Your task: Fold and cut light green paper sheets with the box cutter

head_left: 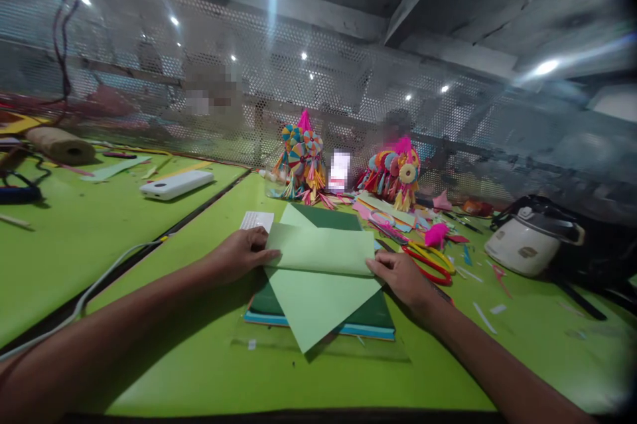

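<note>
A light green paper sheet (318, 278) lies on a stack of dark green and blue paper (371, 318), with its upper part folded over toward me. My left hand (241, 253) pinches the left end of the fold. On the right end, my right hand (403, 276) presses and grips the fold. Both hands rest on the green table (199, 357).
Red-handled scissors (430, 261) lie just right of my right hand among paper scraps. Two colourful paper ornaments (303, 162) (395, 172) stand at the back. A white rice cooker (527, 241) sits far right, a white box (176, 184) and a twine roll (60, 145) left.
</note>
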A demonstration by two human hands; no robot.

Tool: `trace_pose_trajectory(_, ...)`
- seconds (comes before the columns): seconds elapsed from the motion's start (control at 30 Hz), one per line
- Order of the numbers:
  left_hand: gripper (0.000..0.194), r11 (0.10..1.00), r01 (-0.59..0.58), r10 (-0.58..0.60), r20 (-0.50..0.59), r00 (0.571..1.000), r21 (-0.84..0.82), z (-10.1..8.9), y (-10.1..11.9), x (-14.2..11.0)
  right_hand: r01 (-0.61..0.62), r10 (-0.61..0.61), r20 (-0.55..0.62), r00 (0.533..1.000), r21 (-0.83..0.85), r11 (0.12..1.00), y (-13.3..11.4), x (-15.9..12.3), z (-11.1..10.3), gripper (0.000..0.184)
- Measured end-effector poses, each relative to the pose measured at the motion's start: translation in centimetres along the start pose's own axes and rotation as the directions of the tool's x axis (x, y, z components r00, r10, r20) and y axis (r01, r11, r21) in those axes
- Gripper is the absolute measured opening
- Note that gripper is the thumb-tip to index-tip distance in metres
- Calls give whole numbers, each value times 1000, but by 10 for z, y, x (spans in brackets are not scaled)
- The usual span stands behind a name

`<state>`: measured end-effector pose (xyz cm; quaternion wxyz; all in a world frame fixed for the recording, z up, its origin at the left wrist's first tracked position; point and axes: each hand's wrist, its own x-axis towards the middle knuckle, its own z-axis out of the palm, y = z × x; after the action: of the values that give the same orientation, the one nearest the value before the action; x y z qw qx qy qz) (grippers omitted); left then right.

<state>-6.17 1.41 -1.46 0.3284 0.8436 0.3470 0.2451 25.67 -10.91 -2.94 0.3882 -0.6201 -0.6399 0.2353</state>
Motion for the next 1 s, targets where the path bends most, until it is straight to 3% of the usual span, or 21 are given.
trace_pose_trajectory(0.1,41,986,-29,34,-30,999,163,1,0,1,-17,15,-45,999,-41,999,-3,0,4,38)
trace_pose_trajectory(0.27,38,967,-26,40,-53,998,254,3,1,0,16,-25,-68,997,-126,992,-6,1,6,36)
trace_pose_trajectory(0.73,37,945,-53,74,-53,996,323,6,-4,-2,2,-11,-126,992,-75,997,-2,1,13,32)
trace_pose_trajectory(1.0,37,944,-62,86,-60,995,325,6,-5,-3,-55,49,-97,994,-60,997,-1,3,11,27)
